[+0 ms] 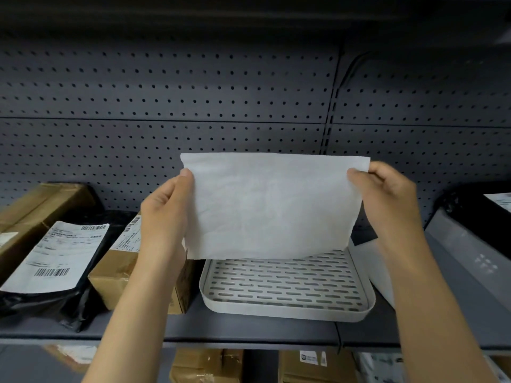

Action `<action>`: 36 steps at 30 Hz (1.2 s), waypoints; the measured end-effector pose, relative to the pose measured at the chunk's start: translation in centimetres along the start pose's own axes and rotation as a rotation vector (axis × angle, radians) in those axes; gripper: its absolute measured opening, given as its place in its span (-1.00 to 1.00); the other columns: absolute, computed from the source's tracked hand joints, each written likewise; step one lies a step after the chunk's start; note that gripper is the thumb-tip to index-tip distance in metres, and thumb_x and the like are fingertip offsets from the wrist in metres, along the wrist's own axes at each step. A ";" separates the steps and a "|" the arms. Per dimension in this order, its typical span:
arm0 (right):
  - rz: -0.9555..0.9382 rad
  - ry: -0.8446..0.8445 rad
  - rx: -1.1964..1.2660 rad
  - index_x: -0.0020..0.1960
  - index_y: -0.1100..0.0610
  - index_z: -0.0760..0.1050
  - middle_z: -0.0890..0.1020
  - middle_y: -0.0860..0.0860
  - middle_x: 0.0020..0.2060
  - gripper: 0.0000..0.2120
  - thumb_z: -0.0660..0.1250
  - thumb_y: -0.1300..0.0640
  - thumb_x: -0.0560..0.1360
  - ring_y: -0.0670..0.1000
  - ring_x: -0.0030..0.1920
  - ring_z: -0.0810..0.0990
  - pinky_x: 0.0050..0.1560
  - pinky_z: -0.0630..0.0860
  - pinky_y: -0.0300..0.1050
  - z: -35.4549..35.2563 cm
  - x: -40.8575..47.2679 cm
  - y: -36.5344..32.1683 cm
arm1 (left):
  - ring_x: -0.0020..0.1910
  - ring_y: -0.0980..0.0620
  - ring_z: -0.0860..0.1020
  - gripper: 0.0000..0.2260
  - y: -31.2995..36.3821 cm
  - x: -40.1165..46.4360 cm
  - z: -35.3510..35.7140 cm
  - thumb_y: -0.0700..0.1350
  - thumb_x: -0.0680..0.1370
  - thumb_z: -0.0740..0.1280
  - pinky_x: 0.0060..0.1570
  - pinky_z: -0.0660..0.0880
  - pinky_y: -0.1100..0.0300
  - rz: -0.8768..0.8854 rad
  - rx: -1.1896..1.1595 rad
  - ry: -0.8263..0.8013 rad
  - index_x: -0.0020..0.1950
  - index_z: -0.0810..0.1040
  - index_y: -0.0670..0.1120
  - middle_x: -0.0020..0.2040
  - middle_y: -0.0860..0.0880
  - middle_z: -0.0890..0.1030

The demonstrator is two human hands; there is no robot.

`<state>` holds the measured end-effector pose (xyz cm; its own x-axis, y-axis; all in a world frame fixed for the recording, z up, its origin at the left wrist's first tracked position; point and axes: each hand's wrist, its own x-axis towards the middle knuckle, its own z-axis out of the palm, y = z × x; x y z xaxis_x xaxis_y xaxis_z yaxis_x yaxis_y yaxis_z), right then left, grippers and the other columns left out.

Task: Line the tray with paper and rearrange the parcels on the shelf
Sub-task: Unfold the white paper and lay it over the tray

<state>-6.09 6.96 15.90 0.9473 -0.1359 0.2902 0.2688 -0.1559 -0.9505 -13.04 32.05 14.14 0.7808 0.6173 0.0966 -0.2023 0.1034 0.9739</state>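
Observation:
A white sheet of paper (272, 205) hangs upright in the air above the back of the tray. My left hand (166, 211) pinches its upper left corner and my right hand (387, 197) pinches its upper right corner. The pale grey tray (287, 309) with a slotted floor lies on the dark shelf below; the paper hides its far part. Parcels sit to the left: a black bag with a white label (55, 261), a brown box (119, 275) beside the tray, and a long brown carton (36, 211) behind.
A grey parcel (467, 261) and a black bag (481, 205) lie at the right of the shelf, with another white sheet (376, 269) beside the tray. Perforated back panel (193, 92) stands behind. Brown boxes (207, 366) fill the shelf below.

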 end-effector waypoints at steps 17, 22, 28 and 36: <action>-0.605 -0.541 -0.306 -0.09 0.00 0.59 0.60 -0.14 -0.19 -0.81 0.52 -0.06 0.41 -0.09 -0.06 0.59 -0.08 0.40 -0.27 4.2 -4.1 -1.1 | -0.24 -0.12 0.13 -0.51 2.5 -1.0 5.4 0.08 0.62 0.36 -0.32 0.10 0.08 0.033 0.015 -0.251 -0.22 0.36 -0.32 -0.28 -0.21 0.23; -0.623 -0.555 -0.331 0.08 -0.06 0.50 0.49 -0.23 -0.01 -0.55 0.55 -0.21 0.32 -0.12 0.11 0.54 0.05 0.53 -0.07 5.1 -4.5 -0.2 | -0.41 0.10 0.38 -0.62 2.2 -1.0 6.1 0.11 0.60 0.37 -0.36 0.35 0.28 -0.066 -0.007 -0.210 -0.33 0.44 -0.04 -0.40 0.09 0.37; -0.504 -0.342 -0.091 0.00 0.12 0.61 0.63 -0.09 -0.11 -0.94 0.42 0.19 0.52 -0.03 -0.08 0.65 -0.08 0.60 -0.05 5.5 -3.3 0.6 | -0.03 -0.08 0.67 -0.67 1.8 -1.6 5.8 0.06 0.66 0.24 0.01 0.63 0.06 -0.167 -0.272 -0.342 0.20 0.68 -0.10 -0.05 -0.09 0.73; -0.310 -0.289 0.145 0.00 0.18 0.71 0.71 0.10 -0.20 -0.85 0.41 0.13 0.59 0.22 -0.19 0.64 -0.18 0.55 0.09 5.6 -2.2 0.2 | 0.15 0.03 0.70 -0.71 0.8 -3.3 6.3 -0.19 0.58 0.41 0.21 0.58 0.13 0.018 -0.127 -0.475 0.30 0.64 -0.02 0.10 -0.02 0.76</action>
<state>-7.13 12.69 14.41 0.8221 0.1783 0.5406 0.5502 -0.0049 -0.8350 -12.06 25.12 15.93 0.9537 0.1989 0.2255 -0.2660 0.2087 0.9411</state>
